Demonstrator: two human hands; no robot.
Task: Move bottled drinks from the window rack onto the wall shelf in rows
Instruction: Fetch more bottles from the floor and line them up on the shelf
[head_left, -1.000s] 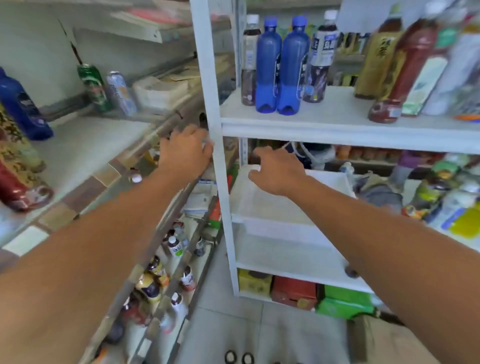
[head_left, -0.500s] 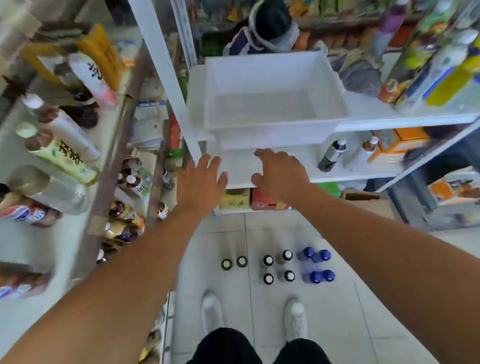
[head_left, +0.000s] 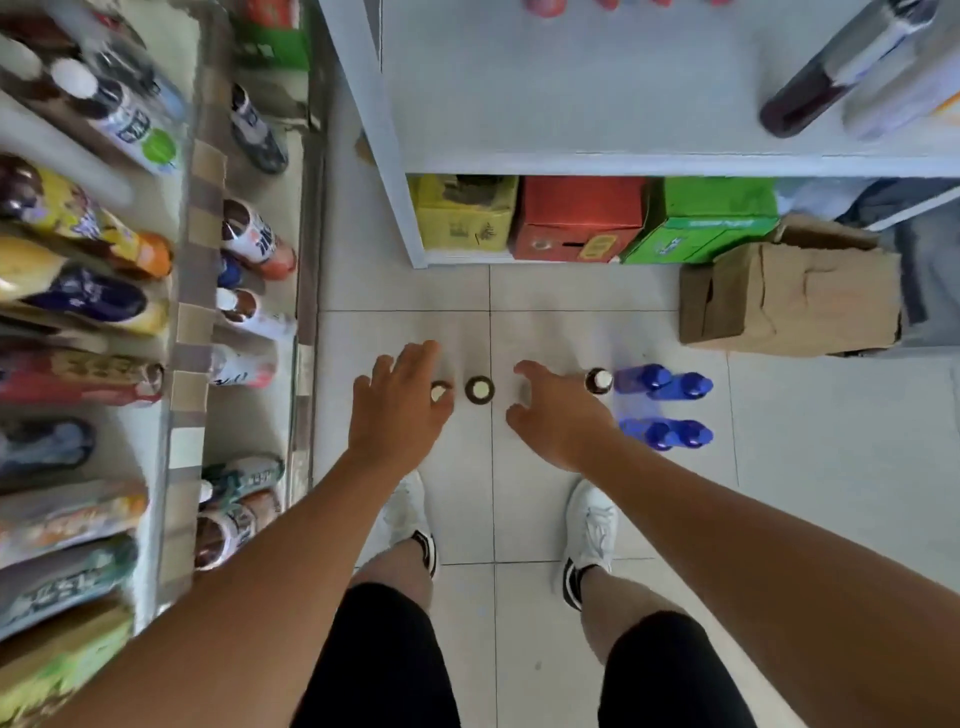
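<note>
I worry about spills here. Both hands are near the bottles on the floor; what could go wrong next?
The bottles stand close together: the left hand, open by the left bottle, could tip the middle bottle. The right hand is close to a brown bottle and the blue bottles; a loose sweep might topple them. The shoes stand near; a step forward might kick them.
</note>
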